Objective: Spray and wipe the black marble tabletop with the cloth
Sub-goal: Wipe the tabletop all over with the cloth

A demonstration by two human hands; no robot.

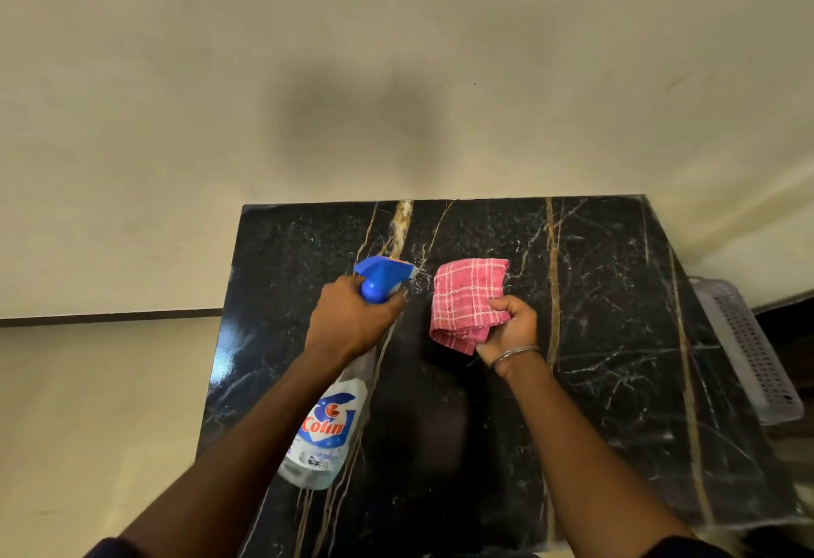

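Note:
The black marble tabletop (608, 337), veined in gold and white, fills the lower middle of the view. My left hand (352, 319) grips the neck of a clear spray bottle (323, 434) with a blue trigger head, its nozzle pointing away from me over the middle of the marble. My right hand (511, 328) holds a folded pink checked cloth (467, 297) just above the marble, right of the nozzle. A thin bangle circles my right wrist.
A cream wall rises straight behind the table's far edge. A white perforated plastic basket (744, 350) stands beside the table's right edge. To the left of the table lies pale floor with a dark skirting line (110, 318).

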